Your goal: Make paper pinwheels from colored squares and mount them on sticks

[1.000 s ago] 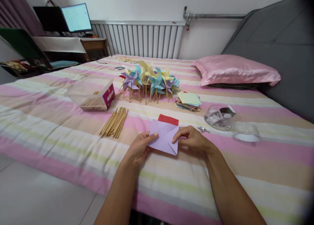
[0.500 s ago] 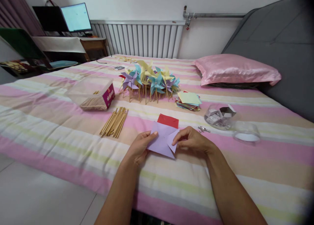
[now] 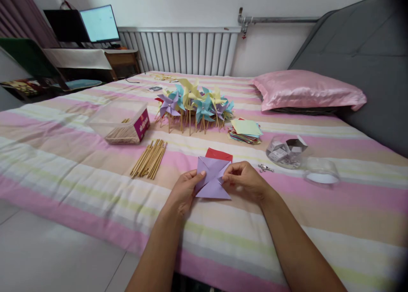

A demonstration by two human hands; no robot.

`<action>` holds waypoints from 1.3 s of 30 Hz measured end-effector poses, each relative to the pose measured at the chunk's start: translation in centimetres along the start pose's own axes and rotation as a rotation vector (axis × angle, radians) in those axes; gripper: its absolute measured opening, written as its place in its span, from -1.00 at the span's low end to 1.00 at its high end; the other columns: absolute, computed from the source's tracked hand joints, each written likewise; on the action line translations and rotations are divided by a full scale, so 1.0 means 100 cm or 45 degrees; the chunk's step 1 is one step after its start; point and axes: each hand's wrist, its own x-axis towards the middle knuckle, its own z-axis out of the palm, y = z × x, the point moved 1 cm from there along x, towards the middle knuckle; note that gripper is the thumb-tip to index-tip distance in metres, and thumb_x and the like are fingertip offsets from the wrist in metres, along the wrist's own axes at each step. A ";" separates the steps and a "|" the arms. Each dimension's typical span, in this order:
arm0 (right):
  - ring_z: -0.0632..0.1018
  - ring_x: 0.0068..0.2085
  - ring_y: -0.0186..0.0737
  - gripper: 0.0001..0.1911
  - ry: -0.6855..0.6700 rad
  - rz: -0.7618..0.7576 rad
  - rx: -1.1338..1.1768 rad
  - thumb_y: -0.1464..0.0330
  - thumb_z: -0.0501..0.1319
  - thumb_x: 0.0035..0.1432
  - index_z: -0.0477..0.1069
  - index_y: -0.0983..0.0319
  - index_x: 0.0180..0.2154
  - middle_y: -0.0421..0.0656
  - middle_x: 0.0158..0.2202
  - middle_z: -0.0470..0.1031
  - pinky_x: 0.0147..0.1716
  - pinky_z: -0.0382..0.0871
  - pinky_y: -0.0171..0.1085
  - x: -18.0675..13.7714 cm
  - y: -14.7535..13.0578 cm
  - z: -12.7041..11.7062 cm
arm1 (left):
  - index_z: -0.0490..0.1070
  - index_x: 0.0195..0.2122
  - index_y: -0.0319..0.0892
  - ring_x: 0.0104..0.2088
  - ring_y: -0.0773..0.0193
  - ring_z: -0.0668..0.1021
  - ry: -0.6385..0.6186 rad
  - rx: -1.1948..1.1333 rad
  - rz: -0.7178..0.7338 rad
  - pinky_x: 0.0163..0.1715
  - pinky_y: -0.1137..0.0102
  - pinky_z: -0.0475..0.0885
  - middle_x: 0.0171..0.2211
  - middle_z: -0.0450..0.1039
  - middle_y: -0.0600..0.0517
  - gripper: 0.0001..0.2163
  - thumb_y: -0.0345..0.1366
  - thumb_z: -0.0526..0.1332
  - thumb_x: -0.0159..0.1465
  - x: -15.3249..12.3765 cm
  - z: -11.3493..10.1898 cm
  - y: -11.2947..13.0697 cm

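A square of purple paper [image 3: 211, 185] with diagonal cuts is held low over the bed. My left hand [image 3: 185, 189] grips its left edge, thumb on top. The thumb and fingers of my right hand [image 3: 245, 179] pinch its right side near the middle; the pinched part is partly hidden by the fingers. Just beyond the purple sheet lies a piece of red paper [image 3: 219, 154], partly covered by it. To the right of my right hand is a small heap of metal fasteners [image 3: 265, 168].
Bundled sticks [image 3: 149, 159] lie left, near a clear plastic box [image 3: 118, 121] of sticks. Finished pinwheels [image 3: 194, 103] stand behind. A stack of coloured paper [image 3: 245, 130], a clear bowl [image 3: 284, 152] of small packets and a clear round container [image 3: 321, 171] sit right. A pink pillow [image 3: 309, 90] lies farther back.
The purple sheet has turned a little in my left hand. My right hand has moved slightly left, bringing the sheet's right flap inward toward the middle.
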 end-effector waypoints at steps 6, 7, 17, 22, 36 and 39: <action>0.36 -0.57 -0.41 -0.67 0.088 -0.055 -0.028 0.17 0.42 -0.14 0.43 0.28 -0.56 -0.23 -0.61 0.41 -0.58 0.16 -0.38 0.002 0.002 0.002 | 0.54 -0.31 -0.34 -0.47 0.25 0.55 -0.040 0.034 0.029 -0.37 0.40 0.42 -0.42 0.58 -0.12 -0.70 -0.24 0.41 -0.02 0.000 0.001 0.001; 0.36 -0.57 -0.40 -0.67 0.095 -0.062 -0.035 0.17 0.42 -0.14 0.42 0.28 -0.56 -0.23 -0.61 0.41 -0.58 0.16 -0.37 0.002 0.002 0.003 | 0.53 -0.30 -0.34 -0.47 0.26 0.55 -0.037 0.039 0.025 -0.38 0.41 0.42 -0.42 0.58 -0.12 -0.70 -0.25 0.41 -0.02 -0.001 0.002 0.001; 0.37 -0.55 -0.37 -0.68 0.073 -0.120 -0.219 0.18 0.38 -0.09 0.38 0.27 -0.57 -0.20 -0.59 0.42 -0.57 0.16 -0.37 0.004 0.004 0.002 | 0.54 -0.33 -0.36 -0.49 0.29 0.53 -0.028 0.031 0.021 -0.43 0.44 0.40 -0.45 0.57 -0.12 -0.70 -0.31 0.44 -0.07 -0.004 0.006 0.001; 0.36 -0.56 -0.38 -0.70 0.072 -0.121 -0.227 0.21 0.37 -0.08 0.36 0.27 -0.56 -0.21 -0.59 0.41 -0.58 0.17 -0.38 0.004 0.004 0.004 | 0.53 -0.37 -0.37 -0.53 0.32 0.51 -0.016 0.042 0.004 -0.48 0.47 0.37 -0.48 0.56 -0.10 -0.71 -0.32 0.45 -0.10 -0.002 0.005 -0.001; 0.30 -0.62 -0.43 -0.69 0.067 -0.163 -0.308 0.21 0.36 -0.07 0.33 0.26 -0.58 -0.28 -0.64 0.33 -0.65 0.10 -0.40 0.003 0.005 0.008 | 0.53 -0.32 -0.36 -0.45 0.25 0.54 0.055 0.191 0.090 -0.42 0.42 0.40 -0.39 0.57 -0.14 -0.69 -0.29 0.44 -0.07 0.003 0.002 -0.012; 0.29 -0.63 -0.44 -0.68 0.100 -0.164 -0.312 0.21 0.36 -0.06 0.31 0.25 -0.57 -0.29 -0.65 0.31 -0.66 0.07 -0.40 0.002 0.004 0.009 | 0.53 -0.33 -0.38 -0.43 0.23 0.54 0.094 0.183 0.116 -0.39 0.40 0.41 -0.37 0.57 -0.17 -0.67 -0.29 0.45 -0.10 0.004 0.002 -0.014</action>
